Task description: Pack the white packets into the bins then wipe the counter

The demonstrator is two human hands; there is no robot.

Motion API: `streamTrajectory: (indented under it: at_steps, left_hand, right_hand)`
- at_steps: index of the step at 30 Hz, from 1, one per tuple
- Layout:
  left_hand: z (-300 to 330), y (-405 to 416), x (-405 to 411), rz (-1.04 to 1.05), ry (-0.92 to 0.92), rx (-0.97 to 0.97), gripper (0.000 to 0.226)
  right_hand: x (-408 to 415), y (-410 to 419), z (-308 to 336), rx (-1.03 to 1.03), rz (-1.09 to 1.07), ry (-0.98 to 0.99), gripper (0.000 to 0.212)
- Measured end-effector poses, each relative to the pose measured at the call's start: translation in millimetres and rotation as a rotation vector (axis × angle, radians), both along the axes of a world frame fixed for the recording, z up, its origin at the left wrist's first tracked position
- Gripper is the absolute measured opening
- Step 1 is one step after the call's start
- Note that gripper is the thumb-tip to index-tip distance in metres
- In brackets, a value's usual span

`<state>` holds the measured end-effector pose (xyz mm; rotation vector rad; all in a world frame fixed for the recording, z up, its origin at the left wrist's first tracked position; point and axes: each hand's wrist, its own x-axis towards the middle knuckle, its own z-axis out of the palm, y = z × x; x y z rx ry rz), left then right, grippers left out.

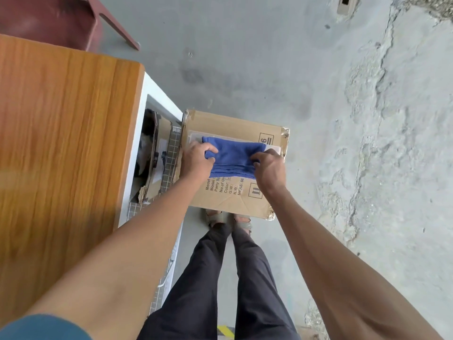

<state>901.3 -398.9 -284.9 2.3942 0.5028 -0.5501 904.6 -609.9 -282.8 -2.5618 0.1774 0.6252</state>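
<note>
A folded blue cloth [232, 157] lies on top of a closed cardboard box [228, 195] on the floor. My left hand [197, 160] grips the cloth's left end with curled fingers. My right hand [268, 168] pinches its right end. A pale flat sheet [273, 147] shows under the cloth at its far edge. The wooden counter [61, 143] fills the left of the view. No white packets can be made out.
A white shelf unit [152, 99] under the counter holds cardboard pieces and dark items [153, 153]. A wire grid [172, 153] stands between it and the box. A dark red chair [73, 20] sits at the far left. Grey concrete floor [318, 94] stretches right.
</note>
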Motion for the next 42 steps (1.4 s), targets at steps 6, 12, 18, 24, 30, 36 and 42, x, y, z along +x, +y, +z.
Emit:
streamTrajectory:
  at_steps: [6,12,18,24,30,36,42]
  left_hand:
    - [-28,-7,5,-0.025,0.034,0.048,0.029]
    - [-36,-6,6,-0.111,0.088,0.091,0.039]
    - [-7,-35,1,0.024,0.002,-0.069,0.041]
    - [-37,-55,18,0.201,0.361,-0.469,0.045]
    - [-34,-27,31,0.451,0.387,-0.510,0.035]
    - [-36,4,23,0.439,0.387,-0.314,0.052]
    - [11,-8,12,0.377,0.296,-0.323,0.058]
  right_hand:
    - [2,8,-15,-0.132,0.096,0.095,0.037]
    - [8,17,-7,-0.225,0.120,0.215,0.039]
    - [15,31,16,-0.103,-0.036,0.139,0.038]
    - [21,42,-2,0.304,-0.408,0.339,0.047]
    - [24,24,-4,0.212,-0.513,0.414,0.055]
    - [15,21,15,0.111,-0.515,0.446,0.059]
    - [12,20,50,0.125,-0.527,0.392,0.053]
